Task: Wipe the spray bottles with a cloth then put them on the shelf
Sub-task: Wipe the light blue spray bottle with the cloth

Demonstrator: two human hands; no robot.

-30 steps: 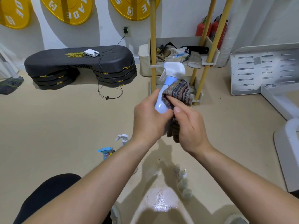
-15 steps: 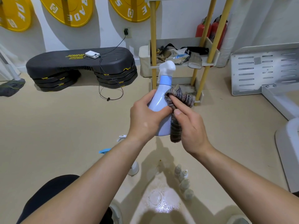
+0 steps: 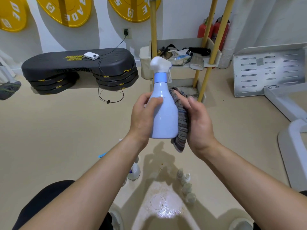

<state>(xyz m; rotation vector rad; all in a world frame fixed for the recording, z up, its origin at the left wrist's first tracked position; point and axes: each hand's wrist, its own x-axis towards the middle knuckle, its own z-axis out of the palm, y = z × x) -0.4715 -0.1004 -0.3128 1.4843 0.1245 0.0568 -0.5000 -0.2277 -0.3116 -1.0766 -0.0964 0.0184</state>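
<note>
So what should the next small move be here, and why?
Probably rub the cloth round the spray bottle: the left hand grips it upright and the right hand holds the cloth against its right side, so wiping seems unfinished.

This is a gym or fitness room. Big yellow weight plates (image 3: 66, 10) lean along the white wall, and a black aerobic step platform (image 3: 78, 63) sits on stacked risers (image 3: 116, 80) on the beige floor (image 3: 49, 130). Two red fire extinguishers (image 3: 216, 29) stand in the corner behind a cluttered, yellow-posted shelf (image 3: 211, 62).
</note>
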